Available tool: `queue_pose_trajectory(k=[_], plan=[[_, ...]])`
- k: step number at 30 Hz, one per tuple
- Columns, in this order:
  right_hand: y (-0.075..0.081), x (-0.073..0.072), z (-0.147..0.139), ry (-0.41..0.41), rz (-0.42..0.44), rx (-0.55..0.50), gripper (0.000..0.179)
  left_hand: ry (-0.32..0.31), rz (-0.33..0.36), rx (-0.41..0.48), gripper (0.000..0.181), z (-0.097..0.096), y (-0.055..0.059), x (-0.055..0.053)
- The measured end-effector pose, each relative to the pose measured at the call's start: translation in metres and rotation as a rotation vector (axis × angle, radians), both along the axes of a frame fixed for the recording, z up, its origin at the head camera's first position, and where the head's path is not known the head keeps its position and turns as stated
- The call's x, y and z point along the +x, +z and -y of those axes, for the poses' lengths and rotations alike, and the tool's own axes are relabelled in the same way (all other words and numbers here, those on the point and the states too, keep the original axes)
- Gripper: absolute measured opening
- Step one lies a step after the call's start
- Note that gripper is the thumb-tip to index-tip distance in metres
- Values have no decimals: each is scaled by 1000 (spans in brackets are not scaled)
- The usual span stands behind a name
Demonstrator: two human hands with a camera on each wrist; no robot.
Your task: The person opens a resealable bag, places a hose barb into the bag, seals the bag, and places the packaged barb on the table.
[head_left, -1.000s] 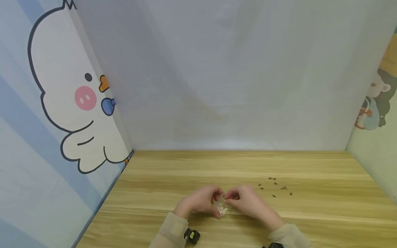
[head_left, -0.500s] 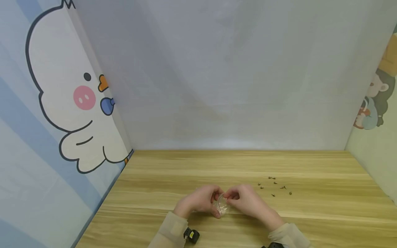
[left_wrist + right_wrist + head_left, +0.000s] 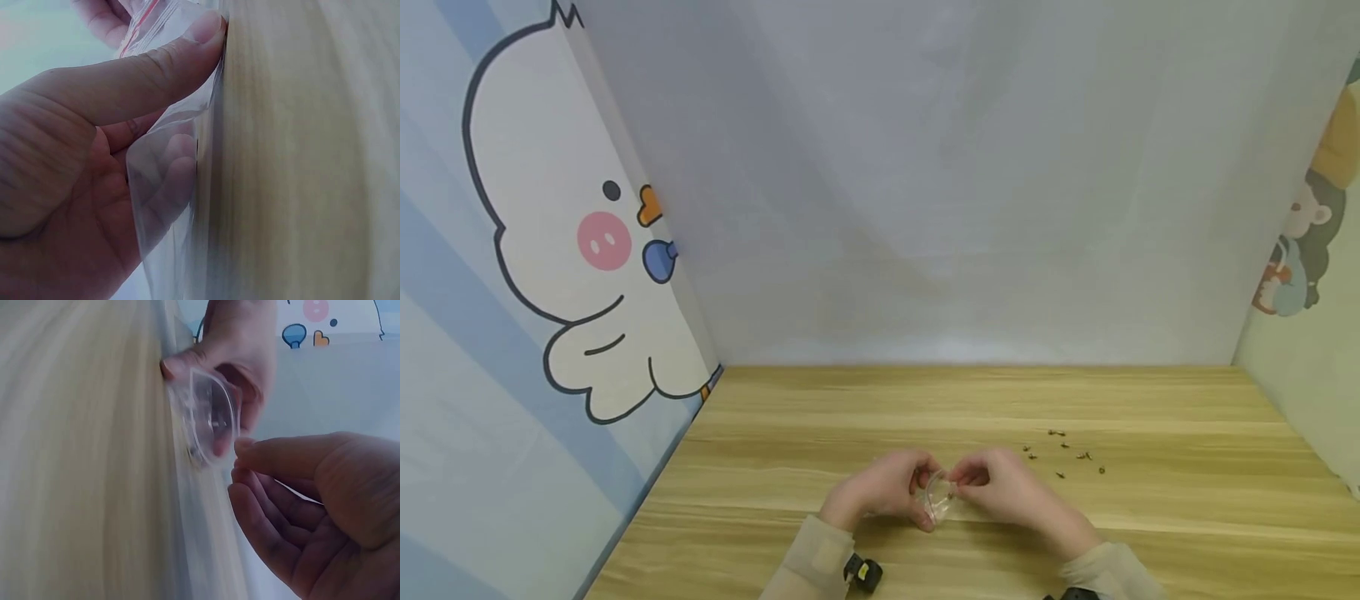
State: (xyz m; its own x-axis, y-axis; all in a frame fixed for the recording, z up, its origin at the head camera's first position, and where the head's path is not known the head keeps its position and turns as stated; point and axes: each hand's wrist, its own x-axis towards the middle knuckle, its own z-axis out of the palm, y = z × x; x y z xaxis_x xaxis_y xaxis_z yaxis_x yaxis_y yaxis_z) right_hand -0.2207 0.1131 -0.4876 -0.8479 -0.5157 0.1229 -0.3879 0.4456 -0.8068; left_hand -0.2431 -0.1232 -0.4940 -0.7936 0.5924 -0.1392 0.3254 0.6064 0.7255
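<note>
My left hand point(image 3: 891, 485) grips a small clear zip bag point(image 3: 937, 500), its thumb pressed along the near side and the other fingers behind. In the left wrist view, a red line runs along the zip strip of the bag point(image 3: 164, 19). The bag's mouth gapes toward my right hand point(image 3: 1000, 490). Small metal pieces point(image 3: 192, 452) show through the plastic in the right wrist view. There, the right hand's thumb and fingertips point(image 3: 245, 447) are close together right at the bag's rim, loosely curved, with nothing visible between them.
Several small metal screw-like pieces point(image 3: 1064, 445) lie scattered on the wood-grain table point(image 3: 820, 400), beyond and right of the right hand. A pale backdrop point(image 3: 955, 208) rises behind the table. Cartoon-printed panels point(image 3: 550, 208) flank it. A black wrist camera point(image 3: 863, 573) sits by the left sleeve.
My right hand has drawn slightly to the right, away from the bag's mouth. A small dark piece now shows at the bag's right side. The left hand keeps its grip, nearly still.
</note>
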Motion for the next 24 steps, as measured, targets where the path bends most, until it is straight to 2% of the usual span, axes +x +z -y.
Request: queue_pose_trajectory(k=[8, 17, 24], plan=[[1, 3, -43, -43, 55, -2, 18, -11, -19, 8, 62, 0, 0, 2], [1, 4, -97, -128, 41, 36, 23, -23, -16, 15, 61, 1, 1, 4], [-1, 8, -127, -186, 51, 68, 25, -25, -27, 16, 61, 3, 1, 6]])
